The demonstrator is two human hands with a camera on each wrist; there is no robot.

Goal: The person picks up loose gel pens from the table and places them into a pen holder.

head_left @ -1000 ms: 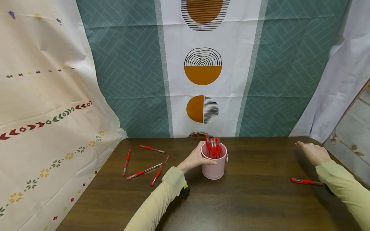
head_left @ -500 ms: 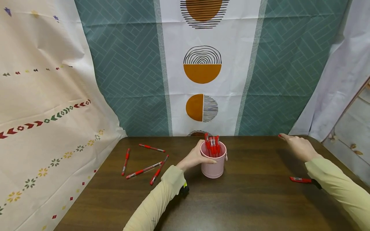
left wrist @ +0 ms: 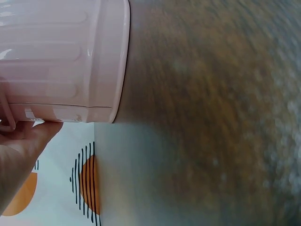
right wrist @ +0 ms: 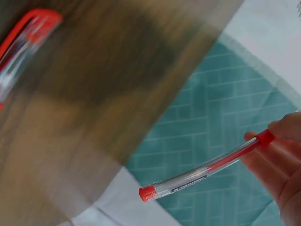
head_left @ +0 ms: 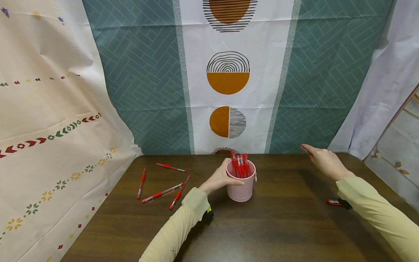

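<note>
My left hand (head_left: 220, 179) grips the side of a pink metal pail (head_left: 240, 191), thumb along its front. In the left wrist view the pail's ribbed wall (left wrist: 42, 52) fills the upper left, with the hand partly hidden behind it. Several red pens (head_left: 240, 165) stand upright in the pail, caps up. Over the table's right side my raised right hand (head_left: 327, 163) pinches another red pen (right wrist: 188, 176) between thumb and fingers; its clear barrel and red end point away from the palm.
Left of the pail, several red pens (head_left: 162, 193) lie scattered on the dark wooden table (head_left: 278, 233). One more pen (head_left: 334, 202) lies under the right wrist. Patterned cloths (head_left: 157, 91) hang behind and at the sides.
My right hand has moved left and slightly away from me, off the table's right edge, with the pen in it. The left hand and the pail have stayed in place.
</note>
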